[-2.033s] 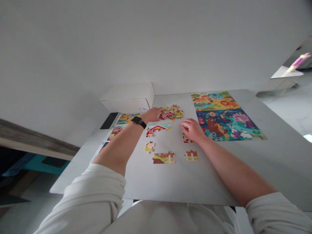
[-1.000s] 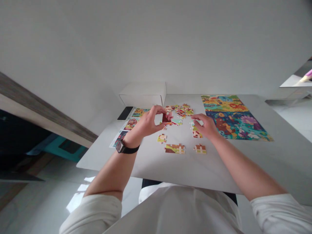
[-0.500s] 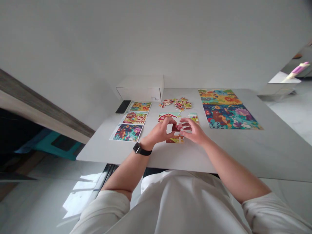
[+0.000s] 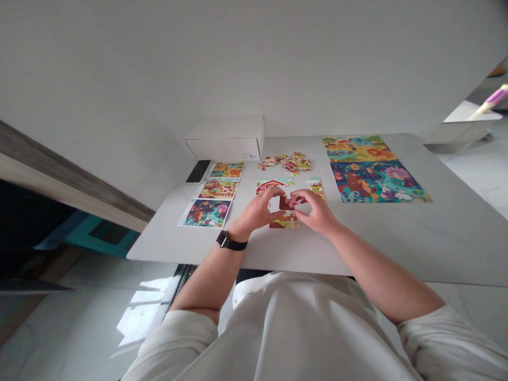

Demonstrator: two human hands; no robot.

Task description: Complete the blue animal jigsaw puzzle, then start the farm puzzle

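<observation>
1. Compared with a second earlier, the left hand (image 4: pixel 257 212) and the right hand (image 4: pixel 316 215) are being held close together above the table, no longer spread apart, and the view is being shown from further back.
2. Both hands are being kept narrow. The dark red jigsaw piece (image 4: pixel 284 203) is being pinched between them by the right fingertips (image 4: pixel 298 199), while the left fingers (image 4: pixel 273 192) are being curved just beside it; whether they are touching it cannot be told.
3. The piece is being held directly above a yellow-green and brown puzzle section (image 4: pixel 284 223), which is partly being hidden by the hands.
4. A red barn section (image 4: pixel 273 186) and a small green section (image 4: pixel 315 187) are being left just beyond the hands, with a pile of loose pieces (image 4: pixel 286 163) lying further on.
5. A large finished puzzle (image 4: pixel 371 170) is being kept to the right, and three picture cards (image 4: pixel 218 188) and a black phone (image 4: pixel 197 171) to the left. A white box (image 4: pixel 224 138) is standing at the far edge.
6. Open room is being left on the white table (image 4: pixel 400 241) to the right of the hands and along its near edge.
</observation>
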